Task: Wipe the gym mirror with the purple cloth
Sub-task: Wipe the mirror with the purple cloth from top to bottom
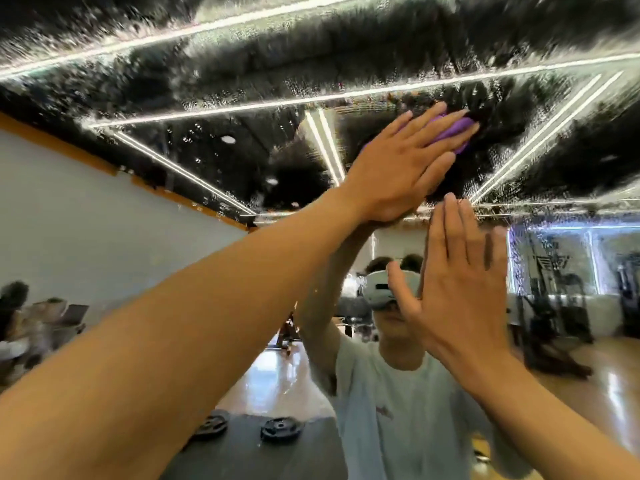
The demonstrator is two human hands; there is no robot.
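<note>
Bunched purple cloth (450, 131) under flat left hand (398, 168) on wet-streaked mirror (242, 64), right hand (460, 289) spread flat

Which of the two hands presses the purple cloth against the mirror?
The left hand, raised higher, presses the purple cloth under its straight fingers. The right hand sits lower, with nothing under it.

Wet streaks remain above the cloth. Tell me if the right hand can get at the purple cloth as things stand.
Probably yes. The right hand lies flat on the mirror just below the purple cloth, though the left hand covers most of it, leaving only its far edge free.
</note>
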